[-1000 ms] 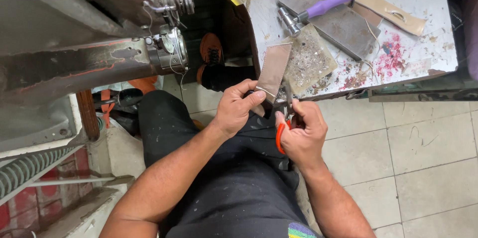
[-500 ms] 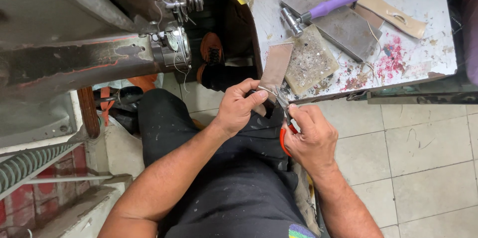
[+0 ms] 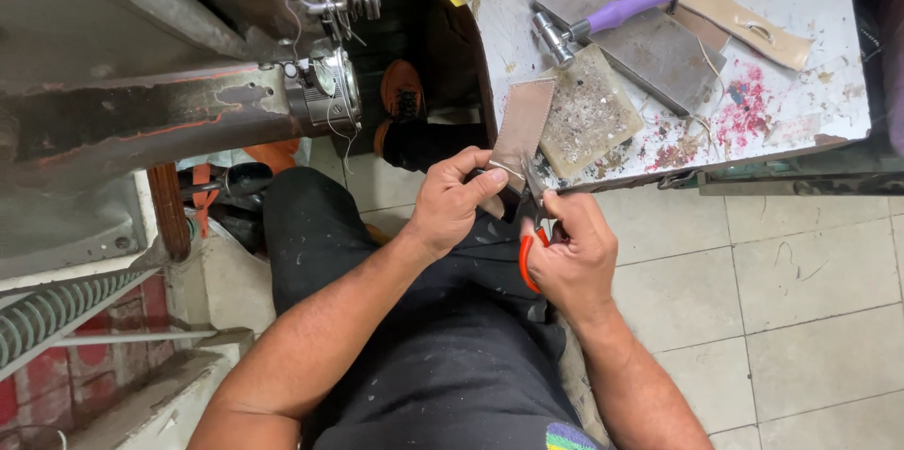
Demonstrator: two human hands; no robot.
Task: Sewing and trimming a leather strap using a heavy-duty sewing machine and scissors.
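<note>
My left hand [image 3: 459, 198] pinches the lower end of a brownish strip of leather [image 3: 523, 120] that runs up toward the workbench edge. My right hand [image 3: 572, 250] grips orange-handled scissors [image 3: 530, 235], whose blades [image 3: 534, 184] point up against the strip beside my left thumb. A thin thread or trimmed sliver lies between my left fingers and the blades. Both hands hover above my lap in dark trousers [image 3: 443, 346].
A workbench [image 3: 800, 26] at the upper right holds a purple-handled hammer [image 3: 621, 8], a grey metal slab [image 3: 659, 50], a speckled stone block [image 3: 589, 116] and a tan leather piece [image 3: 725, 8]. A sewing machine arm [image 3: 169, 111] fills the upper left. The floor [image 3: 800, 299] is tiled.
My hands and the scissors have shifted slightly to the right and down. The scissor blades have stayed at the strip's edge.
</note>
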